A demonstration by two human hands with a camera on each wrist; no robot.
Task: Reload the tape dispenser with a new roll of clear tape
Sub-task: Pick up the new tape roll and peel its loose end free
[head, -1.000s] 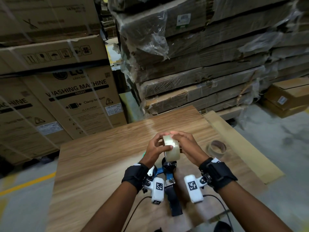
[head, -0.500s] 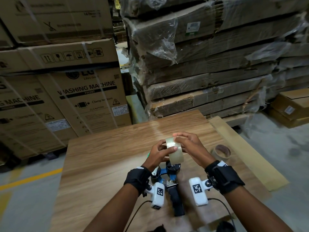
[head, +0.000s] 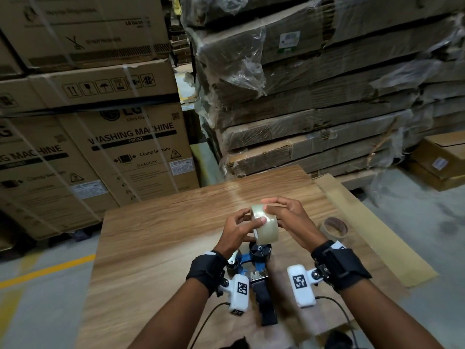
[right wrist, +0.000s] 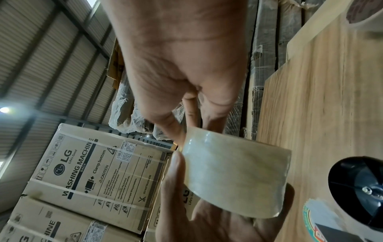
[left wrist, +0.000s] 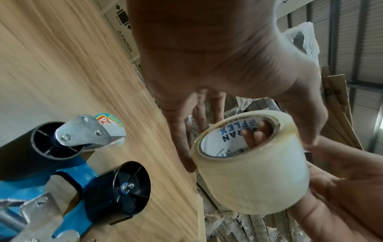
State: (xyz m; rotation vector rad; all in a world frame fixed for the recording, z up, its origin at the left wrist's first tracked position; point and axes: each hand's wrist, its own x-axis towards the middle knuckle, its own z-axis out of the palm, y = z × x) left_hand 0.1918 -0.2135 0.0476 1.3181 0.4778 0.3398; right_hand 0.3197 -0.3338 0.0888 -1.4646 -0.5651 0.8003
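1. Wood-grain table fills the near ground of a warehouse; at its near edge lies the tape dispenser, blue frame, black handle toward the person, bare black hub pointing up.
2. Just above the dispenser, both hands hold the roll of clear tape in the air, clear of the hub.
3. Left hand grips the roll from the left, thumb lying across the outer band.
4. Right hand grips it from the right, fingers curled over the top, fingertips showing inside the core.
5. Right of the hands, an empty cardboard core sits on the table.
6. Farther off stand washing machine boxes on the left and plastic-wrapped flat cartons on the right.
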